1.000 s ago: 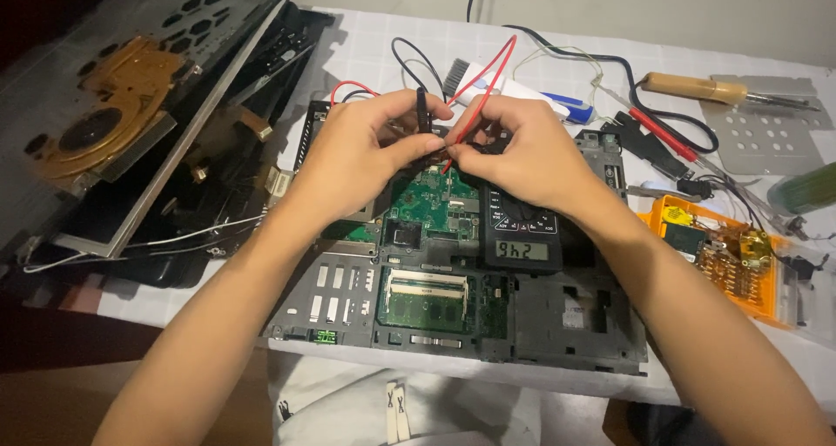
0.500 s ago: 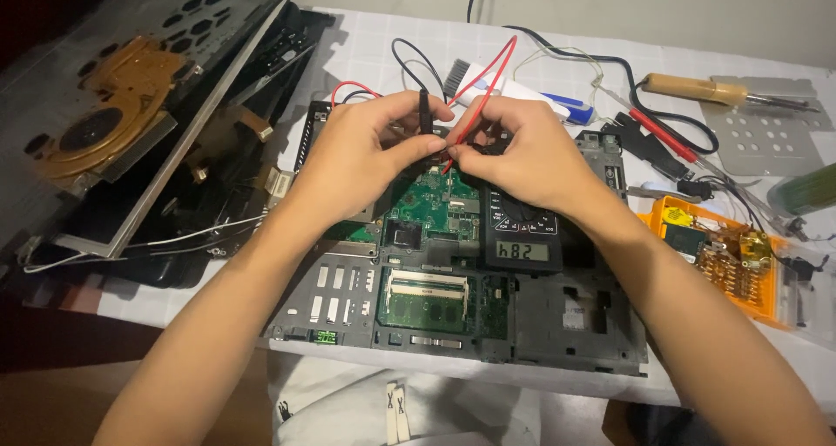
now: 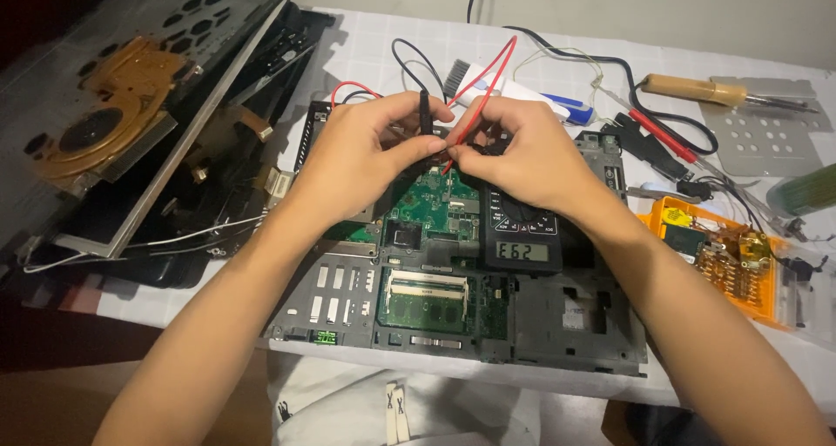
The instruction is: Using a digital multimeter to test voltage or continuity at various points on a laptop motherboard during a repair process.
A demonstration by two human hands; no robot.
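An opened laptop base (image 3: pixel 557 341) lies on the table with its green circuit board (image 3: pixel 435 198) bare. My left hand (image 3: pixel 366 154) pinches a black probe (image 3: pixel 424 113), held upright over the board. My right hand (image 3: pixel 514 150) grips a red probe (image 3: pixel 461 141) whose red lead arcs up and back. Both probe tips meet between my fingers, above the board; what they touch is hidden. A dark multimeter (image 3: pixel 521 228) rests on the base under my right wrist, its grey display lit with digits.
A removed laptop cover with a copper heatsink and fan (image 3: pixel 104 124) leans at the left. At right lie an orange tool box (image 3: pixel 723 254), a wooden-handled soldering iron (image 3: pixel 697 89), a perforated metal plate (image 3: pixel 766 132) and black clips with cables (image 3: pixel 653 145). A white cloth (image 3: pixel 366 54) covers the table.
Both hands stay in place over the board. The digits on the multimeter display have changed.
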